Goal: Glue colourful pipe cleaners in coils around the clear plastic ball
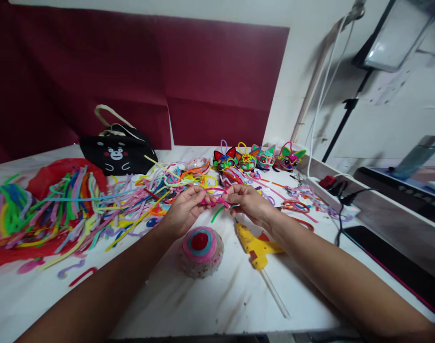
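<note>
Between both hands, above the middle of the white table, is a bent pink pipe cleaner (214,200). My left hand (186,207) pinches its left side with thumb and fingers. On the other side, my right hand (249,204) has its fingertips closed on the same pipe cleaner. A short green pipe cleaner (217,214) shows just below them. Under my left hand stands a round ball (202,251) with pink, blue and red rings on top. A yellow glue gun (257,245) lies below my right hand, a clear glue stick (275,294) sticking out of it.
Several colourful animal-head ornaments (247,159) stand at the back. Heaps of pipe cleaners (71,200) on red plastic (10,255) cover the left, beside a black bag (117,151). At right are a power strip (333,195), cables and a dark flat device (392,267).
</note>
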`<state>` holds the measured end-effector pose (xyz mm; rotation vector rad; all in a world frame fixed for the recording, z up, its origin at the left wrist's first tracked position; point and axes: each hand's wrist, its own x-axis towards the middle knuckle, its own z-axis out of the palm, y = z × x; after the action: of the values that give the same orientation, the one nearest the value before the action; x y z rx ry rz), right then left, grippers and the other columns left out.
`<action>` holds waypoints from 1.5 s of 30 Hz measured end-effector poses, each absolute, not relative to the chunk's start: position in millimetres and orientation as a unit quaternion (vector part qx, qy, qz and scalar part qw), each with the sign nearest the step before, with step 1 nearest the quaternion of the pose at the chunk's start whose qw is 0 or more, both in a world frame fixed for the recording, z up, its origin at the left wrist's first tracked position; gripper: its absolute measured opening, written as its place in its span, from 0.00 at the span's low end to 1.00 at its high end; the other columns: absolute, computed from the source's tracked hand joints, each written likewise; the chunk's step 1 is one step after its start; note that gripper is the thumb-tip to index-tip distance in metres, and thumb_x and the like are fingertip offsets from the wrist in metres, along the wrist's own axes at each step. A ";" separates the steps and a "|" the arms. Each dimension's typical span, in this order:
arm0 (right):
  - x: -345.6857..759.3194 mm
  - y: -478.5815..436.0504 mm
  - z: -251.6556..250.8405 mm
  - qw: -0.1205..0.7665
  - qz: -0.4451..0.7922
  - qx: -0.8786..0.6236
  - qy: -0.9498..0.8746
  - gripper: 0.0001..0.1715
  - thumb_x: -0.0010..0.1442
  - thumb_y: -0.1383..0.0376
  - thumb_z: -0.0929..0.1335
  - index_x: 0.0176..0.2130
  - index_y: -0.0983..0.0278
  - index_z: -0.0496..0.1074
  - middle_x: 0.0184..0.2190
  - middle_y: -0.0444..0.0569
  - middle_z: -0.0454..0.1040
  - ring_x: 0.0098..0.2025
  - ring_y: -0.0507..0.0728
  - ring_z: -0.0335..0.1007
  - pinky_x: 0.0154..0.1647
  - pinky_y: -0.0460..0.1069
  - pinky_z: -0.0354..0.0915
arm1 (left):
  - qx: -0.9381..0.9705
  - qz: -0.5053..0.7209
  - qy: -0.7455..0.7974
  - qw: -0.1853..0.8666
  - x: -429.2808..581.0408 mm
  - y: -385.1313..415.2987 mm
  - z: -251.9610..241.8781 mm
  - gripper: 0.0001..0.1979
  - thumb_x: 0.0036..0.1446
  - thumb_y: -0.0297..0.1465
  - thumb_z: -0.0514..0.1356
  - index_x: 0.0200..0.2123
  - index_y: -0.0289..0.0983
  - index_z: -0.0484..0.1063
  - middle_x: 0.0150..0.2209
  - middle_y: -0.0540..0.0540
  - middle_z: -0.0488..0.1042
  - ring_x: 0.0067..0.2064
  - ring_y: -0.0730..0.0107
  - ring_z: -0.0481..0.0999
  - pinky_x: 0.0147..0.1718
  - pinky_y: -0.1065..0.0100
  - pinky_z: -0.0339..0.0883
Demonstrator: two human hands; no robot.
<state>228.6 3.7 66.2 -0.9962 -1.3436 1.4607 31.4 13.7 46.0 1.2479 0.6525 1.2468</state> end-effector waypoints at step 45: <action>241.0 27.0 23.1 0.429 0.452 -0.464 -0.630 0.07 0.46 0.72 0.72 0.30 0.63 0.77 0.25 0.41 0.76 0.26 0.51 0.71 0.23 0.43 0.65 | 0.780 0.218 0.583 -0.069 -49.3 80.5 11.4 0.16 0.68 0.35 0.63 0.56 0.37 0.73 0.58 0.39 0.74 0.55 0.54 0.77 0.53 0.48 0.74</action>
<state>241.0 27.0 23.1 -1.1576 -1.5736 1.1282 -49.3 80.5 11.4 2.5637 1.9165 0.7175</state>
